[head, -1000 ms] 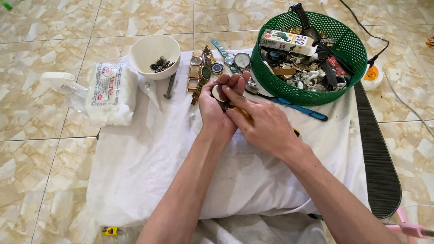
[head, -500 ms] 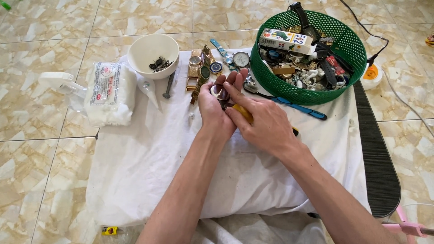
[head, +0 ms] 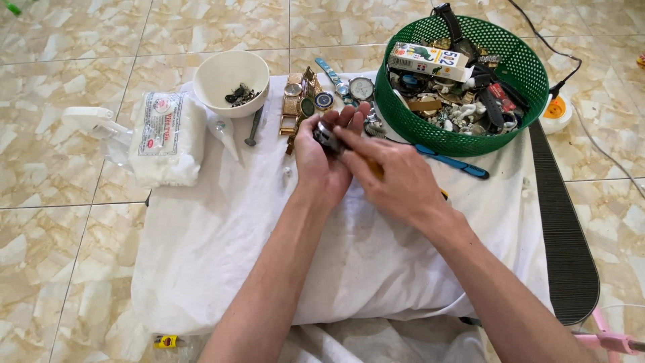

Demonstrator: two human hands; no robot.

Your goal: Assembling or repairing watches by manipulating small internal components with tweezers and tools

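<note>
Left hand: the left hand (head: 321, 156) is cupped, palm up, with the fingers curled round a small round watch case (head: 327, 136). It is over the far middle of the white cloth (head: 269, 255).
Right hand: the right hand (head: 393, 176) is pinched on a tool with a yellow-orange handle (head: 373, 168). The tip of the tool is pressed at the watch case. How the tip sits in the case is too small to tell.
What changed: a second ago the two hands were bunched close and the watch case was mostly hidden. Now the left fingers have opened a bit and more of the case shows. The right hand has slid a little toward the person.
What it means: I think the person is working the tool into the case. The case looks not open yet.
Watch case place: in the left palm, just in front of the row of watches (head: 316, 97) at the far edge of the cloth.
Nearby: a white bowl (head: 232, 70) with small dark bits sits at the far left of the cloth. A green basket (head: 531, 60) full of watch parts sits at the far right. A blue tool (head: 451, 161) lies just by the basket. A white packet (head: 166, 138) lies at the left edge.
</note>
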